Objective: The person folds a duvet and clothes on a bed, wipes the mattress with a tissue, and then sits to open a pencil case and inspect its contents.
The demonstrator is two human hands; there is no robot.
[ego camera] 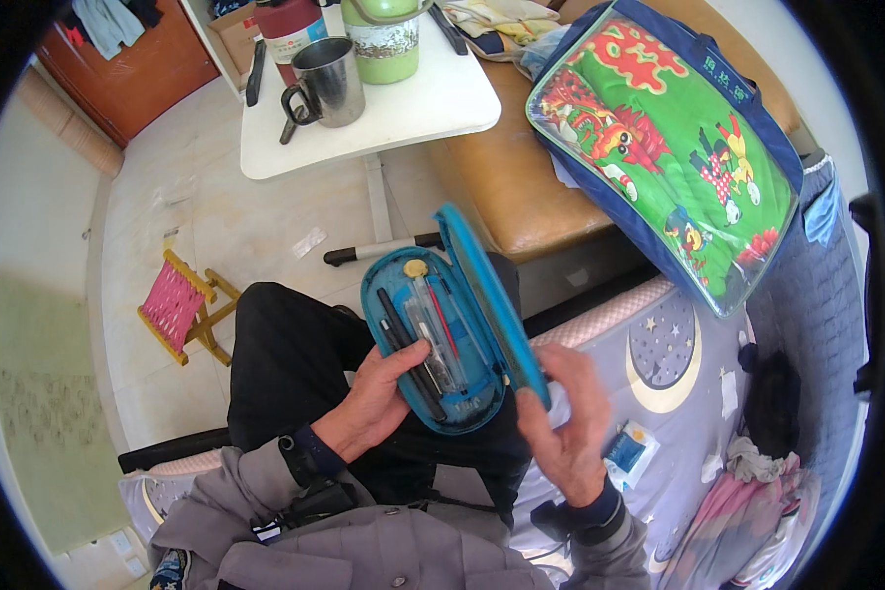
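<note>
A blue zippered pencil case point(377, 274) lies unfolded above my lap, its lid point(490, 302) raised on the right. My left hand point(372, 398) grips the case's left edge, the thumb resting over the pens inside. Dark pens point(392, 324), a clear plastic tube point(450, 369) and a thin red pen or refill point(443, 324) fill the tray. A round yellowish piece point(415, 268) sits at the top end. My right hand point(568, 420), slightly blurred, pinches the lid's lower corner between thumb and fingers.
Ahead stands a white table point(442, 125) with a steel mug point(330, 81), a green container point(387, 44) and a red one point(293, 29). A clear-fronted bedding bag point(664, 147) leans on a tan bench point(516, 177). A folding stool point(181, 302) is at left. Bedding point(605, 354) surrounds me.
</note>
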